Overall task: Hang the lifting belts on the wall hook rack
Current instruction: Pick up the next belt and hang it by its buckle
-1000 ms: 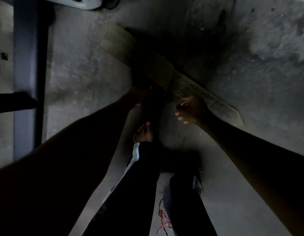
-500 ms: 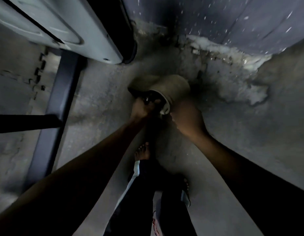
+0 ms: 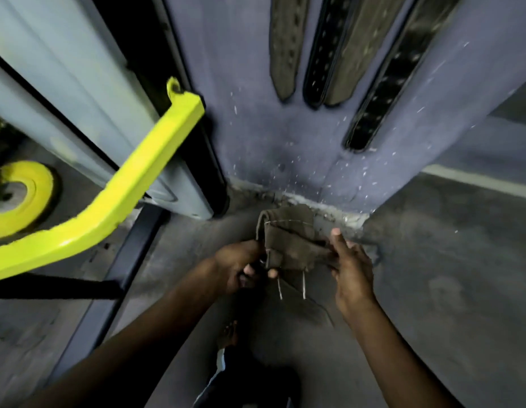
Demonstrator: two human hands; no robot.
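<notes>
The left grip point(image 3: 241, 267) clutches a folded belt point(image 3: 288, 240) at its buckle end, the right grip point(image 3: 351, 269) holding its right edge; 4 belts point(image 3: 323, 54) hang on the far wall point(image 3: 241, 83).

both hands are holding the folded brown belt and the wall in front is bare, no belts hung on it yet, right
One thing is wrong: the wall is not bare. The head view shows several belts hanging on it. The rest stands: the left hand and right hand both hold the folded brown belt.
</notes>
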